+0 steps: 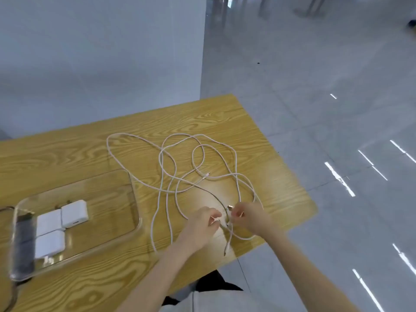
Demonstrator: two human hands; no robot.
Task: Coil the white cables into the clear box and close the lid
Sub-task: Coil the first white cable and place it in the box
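Loose white cables (pixel 171 163) lie tangled in wide loops across the wooden table (pixel 67 149). My left hand (pixel 200 224) and my right hand (pixel 249 216) meet near the table's front right edge. Each pinches a cable strand close to a plug end. A metal-tipped plug (pixel 230 207) shows between the thumbs, and another cable end (pixel 226 248) hangs down toward the edge. The clear box (pixel 135 199) stands open at the left, apart from the cables. No lid can be made out.
Inside the clear box lie three white charger blocks (pixel 60 226) and a dark oblong item (pixel 23 244). A dark cord (pixel 9 296) runs off the table's left edge. A white wall (pixel 101 52) stands behind; grey floor (pixel 326 109) lies right.
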